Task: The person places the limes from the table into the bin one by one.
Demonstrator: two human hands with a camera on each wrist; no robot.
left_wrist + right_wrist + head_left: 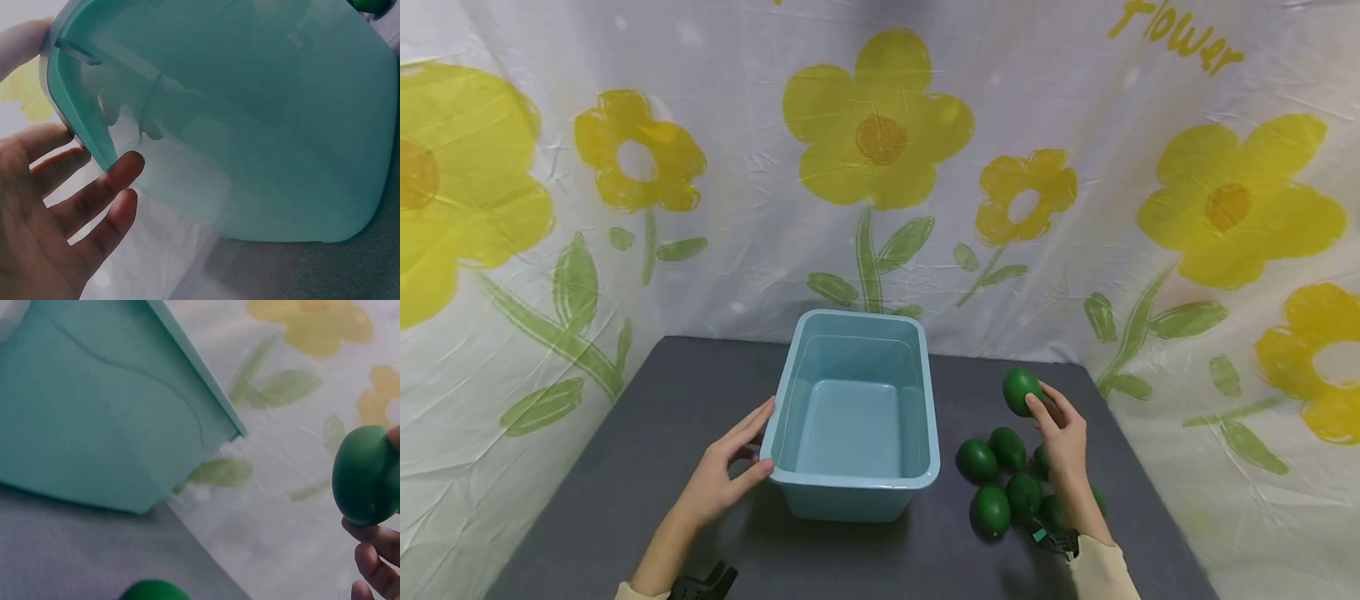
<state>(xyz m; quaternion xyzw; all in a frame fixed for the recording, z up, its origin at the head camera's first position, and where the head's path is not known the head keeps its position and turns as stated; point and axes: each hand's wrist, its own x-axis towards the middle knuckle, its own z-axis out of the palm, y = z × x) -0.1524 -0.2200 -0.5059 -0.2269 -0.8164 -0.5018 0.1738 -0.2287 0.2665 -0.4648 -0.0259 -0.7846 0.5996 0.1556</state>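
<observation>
Nearest us, a black wristband (pixel 700 583) shows at the left cuff. Beyond it, on the right part of the dark table (pixel 625 487), we see a loose group of green fruits (pixel 990 511), some touching, partly hidden under the right forearm. They look smooth, glossy and rounded, so we expect them to roll if nudged; each is best taken across its middle, thumb against fingertips. We cannot tell whether they are real or moulded.

Next comes the pale blue bin (pixel 933 442), upright just left of the group, its floor bare. Our left hand (pixel 711 479) rests at its left side with fingers spread and fairly straight, the tips touching the rim and the thumb by the near-left corner. We judge the bin to be light, thin plastic, stiff enough but easily slid; its turned-out rim is the natural place to steady it.

A little farther off, right of the bin, our right hand (pixel 1062 433) pinches one green fruit (pixel 1019 392) between thumb and fingertips, apparently clear of the table. It seems firm and light enough for this grip, though its slick skin may slip if we hold too near an end.

Farthest away hangs a white cloth (pixel 737 250) with yellow flowers.
</observation>
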